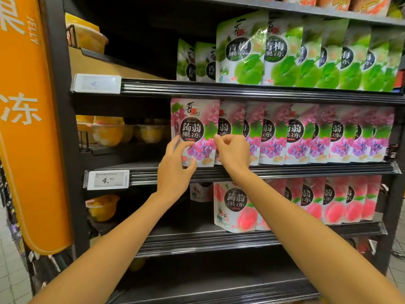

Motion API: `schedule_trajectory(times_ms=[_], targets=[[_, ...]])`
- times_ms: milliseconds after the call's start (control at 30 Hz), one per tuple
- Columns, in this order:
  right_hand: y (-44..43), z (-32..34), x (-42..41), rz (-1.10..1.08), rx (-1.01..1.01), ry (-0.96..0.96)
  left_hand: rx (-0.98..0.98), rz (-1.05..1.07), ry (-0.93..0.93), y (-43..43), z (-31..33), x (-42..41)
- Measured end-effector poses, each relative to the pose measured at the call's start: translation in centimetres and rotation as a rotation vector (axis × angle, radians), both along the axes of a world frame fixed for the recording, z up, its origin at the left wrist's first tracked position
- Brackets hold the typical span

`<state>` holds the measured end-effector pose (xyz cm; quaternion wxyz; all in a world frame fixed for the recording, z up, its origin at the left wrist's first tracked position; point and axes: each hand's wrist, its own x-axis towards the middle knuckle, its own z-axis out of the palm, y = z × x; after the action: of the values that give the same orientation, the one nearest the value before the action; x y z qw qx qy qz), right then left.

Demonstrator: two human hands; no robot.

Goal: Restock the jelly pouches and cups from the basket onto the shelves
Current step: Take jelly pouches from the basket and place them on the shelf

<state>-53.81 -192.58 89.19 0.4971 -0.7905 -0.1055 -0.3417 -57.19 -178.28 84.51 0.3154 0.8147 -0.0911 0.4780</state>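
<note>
Now: grape pouch (195, 130) stands upright at the left end of the purple row on the middle shelf (285, 170). Long axis vertical, printed face out to the aisle. Top edge sits just under the rail of the shelf above; bottom edge is at the front lip. It overlaps the next pouch in the row on its right side.

Left hand (175, 170) is at the pouch's lower left corner. Fingers reach up along the left edge, thumb lies across the lower front, so the corner is pinched between them. The pouch rises above and to the right of this hand.

Right hand (233, 153) is at the pouch's right edge, about mid-height. Fingers curled, index and thumb closed on that edge. The pouch lies to the left of this hand, between the two hands.

Green pouches (282, 51) fill the shelf above, upright, faces out. Peach pouches (234, 205) stand on the shelf below, also upright. Clear cups (109, 132) with yellow fruit sit at the left of the middle shelf, well apart from the pouch. Price tag (107, 179) reading 4.90 is clipped to the rail, left of the left hand. Orange panel (28, 128) runs down the unit's left side
</note>
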Motion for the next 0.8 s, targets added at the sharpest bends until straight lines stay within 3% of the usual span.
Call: schedule_trajectory(times_ms=[167,367,667,800], targets=[[-0.6,-1.2,0.2,-0.044,0.069,-0.094,-0.012,-0.003,-0.027,-0.2,-0.1,0.0],[-4.2,-3.1,1.0,-0.209,0.125,-0.044,-0.013,0.025,-0.012,-0.2,-0.1,-0.2],[-5.1,-2.4,1.5,-0.015,0.071,0.05,0.004,0.199,0.055,-0.1,1.3,0.4],[-4.4,-2.5,1.7,-0.029,0.063,0.073,-0.118,0.112,0.138,0.5,1.9,0.5]])
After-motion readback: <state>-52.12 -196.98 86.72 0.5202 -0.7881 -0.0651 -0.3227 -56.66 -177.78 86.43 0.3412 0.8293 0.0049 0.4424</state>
